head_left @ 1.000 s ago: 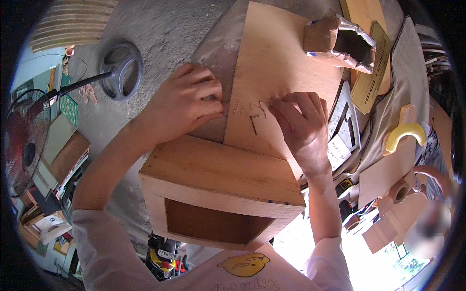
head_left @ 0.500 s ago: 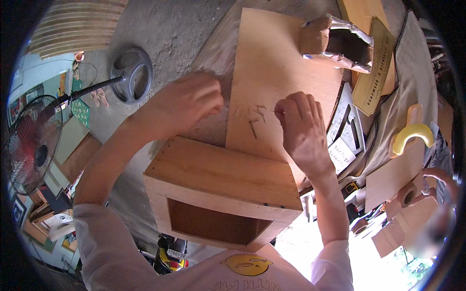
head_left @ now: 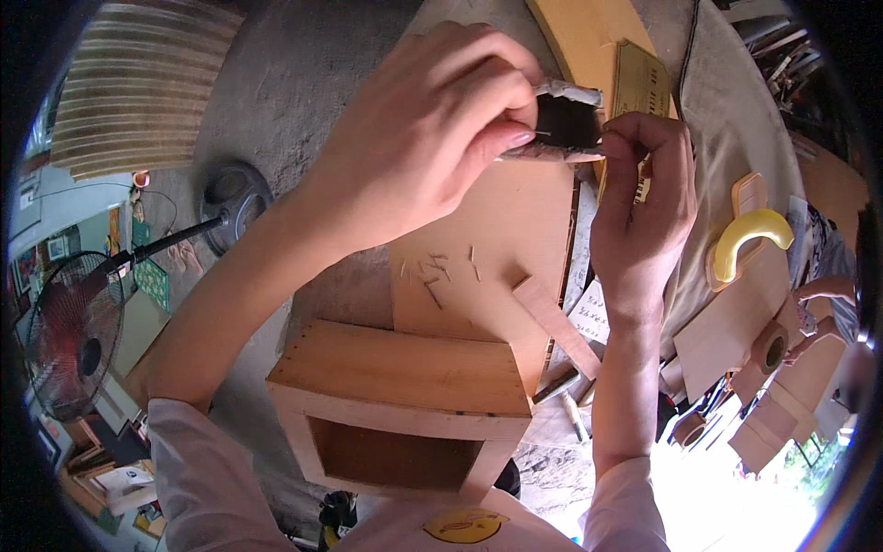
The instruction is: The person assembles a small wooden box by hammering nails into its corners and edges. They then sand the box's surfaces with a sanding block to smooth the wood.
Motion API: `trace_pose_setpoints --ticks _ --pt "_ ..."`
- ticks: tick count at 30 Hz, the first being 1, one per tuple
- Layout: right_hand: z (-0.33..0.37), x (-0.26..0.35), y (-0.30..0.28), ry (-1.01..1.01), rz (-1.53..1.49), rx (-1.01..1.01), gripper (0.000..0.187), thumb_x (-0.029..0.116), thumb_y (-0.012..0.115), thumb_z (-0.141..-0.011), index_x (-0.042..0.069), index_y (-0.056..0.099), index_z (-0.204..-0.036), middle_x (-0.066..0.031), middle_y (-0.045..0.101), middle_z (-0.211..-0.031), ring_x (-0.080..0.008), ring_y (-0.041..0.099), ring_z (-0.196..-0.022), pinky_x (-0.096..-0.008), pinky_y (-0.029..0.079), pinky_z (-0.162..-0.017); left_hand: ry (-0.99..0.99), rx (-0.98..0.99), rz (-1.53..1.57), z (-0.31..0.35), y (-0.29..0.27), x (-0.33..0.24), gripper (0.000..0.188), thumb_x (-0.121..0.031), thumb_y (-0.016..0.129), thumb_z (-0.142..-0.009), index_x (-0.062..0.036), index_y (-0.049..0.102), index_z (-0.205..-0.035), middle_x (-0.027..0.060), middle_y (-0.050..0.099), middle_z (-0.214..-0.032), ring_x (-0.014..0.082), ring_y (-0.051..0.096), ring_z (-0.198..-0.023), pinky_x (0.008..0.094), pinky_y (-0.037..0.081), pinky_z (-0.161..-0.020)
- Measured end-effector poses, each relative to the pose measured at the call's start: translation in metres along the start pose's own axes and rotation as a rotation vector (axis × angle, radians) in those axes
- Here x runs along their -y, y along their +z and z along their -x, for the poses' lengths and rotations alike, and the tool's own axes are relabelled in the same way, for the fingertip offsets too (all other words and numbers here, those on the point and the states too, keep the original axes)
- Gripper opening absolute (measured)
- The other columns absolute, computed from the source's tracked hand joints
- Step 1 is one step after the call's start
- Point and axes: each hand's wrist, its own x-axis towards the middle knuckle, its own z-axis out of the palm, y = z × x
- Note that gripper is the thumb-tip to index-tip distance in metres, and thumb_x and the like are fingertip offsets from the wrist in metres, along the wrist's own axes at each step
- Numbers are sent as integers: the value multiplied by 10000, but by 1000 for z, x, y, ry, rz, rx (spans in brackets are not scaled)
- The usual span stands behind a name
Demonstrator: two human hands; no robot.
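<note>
A small cardboard box (head_left: 572, 155) with a ragged, taped rim and a dark opening lies at the far end of a plywood board (head_left: 487, 212). My left hand (head_left: 432, 129) is at the box's left side, thumb and forefinger pinched together. A thin, pale sliver like a nail shows at their tips, over the opening. At the right rim my right hand (head_left: 648, 175) is closed, its thumb and forefinger on the box's edge. Several loose nails (head_left: 432, 281) lie on the board. Nearer me stands a wooden case (head_left: 405, 368) with a rectangular opening in front.
A wood strip (head_left: 556, 322) and a hammer (head_left: 572, 405) lie at the board's right. A yellow curved piece (head_left: 750, 239) rests farther right, near another person's arm (head_left: 823, 294). At left stand a fan (head_left: 74, 336) and a corrugated sheet (head_left: 138, 92).
Both hands have moved away from me to the cardboard box, the left also going right. The view has shifted, and the wood strip and hammer beside the board now show.
</note>
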Motion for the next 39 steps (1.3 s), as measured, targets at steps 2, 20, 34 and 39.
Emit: trace_pose_setpoints --ticks 2,20,34,39 --pt "2 7 -10 15 -49 47 141 -90 671 -891 0 612 -982 -127 624 -927 -293 613 -784 -385 494 -695 -35 30 32 0 -2 3 153 -32 758 -854 -48 638 -946 118 668 -1106 314 664 -1029 405 511 -866" --pt "-41 -13 45 -100 430 414 181 133 731 -831 19 776 -963 -133 635 -1230 -326 594 -1132 -463 477 -970 -283 58 109 68 48 26 708 -335 911 -758 -20 551 -1280 186 625 -1173 398 618 -1080 476 500 -936" --pt "-32 -26 68 -148 530 370 299 265 701 -880 -13 755 -975 -154 615 -1194 -332 573 -1155 -509 451 -980 -234 -63 80 46 95 59 786 -370 937 -691 -30 568 -1295 167 631 -1168 372 595 -1126 481 465 -1024" --pt "-35 -21 66 -63 513 439 246 67 674 -816 20 766 -1040 -43 592 -1371 -295 567 -1244 -483 440 -1047 -284 -57 48 52 97 60 771 -386 929 -708 -38 578 -1300 159 636 -1172 365 605 -1115 472 479 -1017"
